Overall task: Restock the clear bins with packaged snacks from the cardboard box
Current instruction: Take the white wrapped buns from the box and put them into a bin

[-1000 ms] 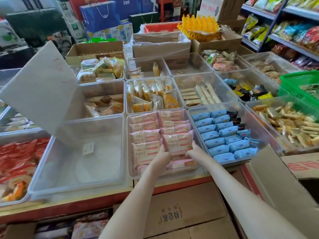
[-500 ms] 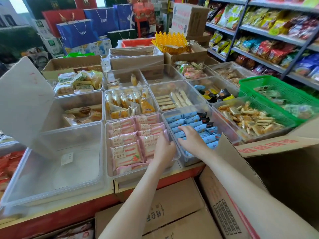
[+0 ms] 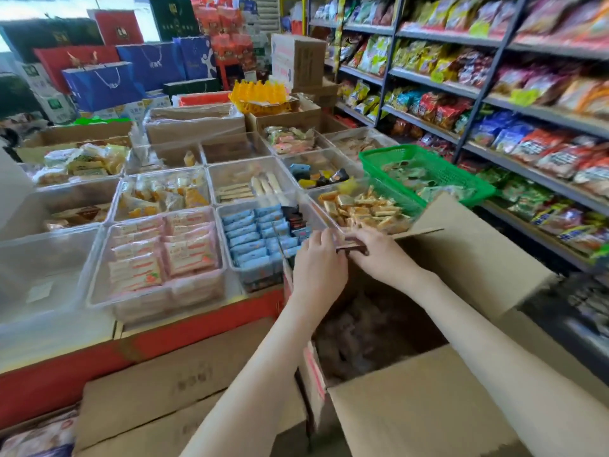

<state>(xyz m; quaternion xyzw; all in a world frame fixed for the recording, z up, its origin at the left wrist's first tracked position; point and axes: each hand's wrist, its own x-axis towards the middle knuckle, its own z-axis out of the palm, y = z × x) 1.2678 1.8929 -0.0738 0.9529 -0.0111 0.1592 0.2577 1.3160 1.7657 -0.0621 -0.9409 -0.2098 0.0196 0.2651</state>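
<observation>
Left grip [image 3: 318, 258] and right grip [image 3: 382, 255] pinch the cardboard box [image 3: 461, 265] far flap [image 3: 413, 233]; print unreadable.

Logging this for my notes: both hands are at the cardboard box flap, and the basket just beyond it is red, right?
Not quite. The head view shows the left hand and right hand at the cardboard box flap, but the basket just beyond it is green, not red.
</observation>
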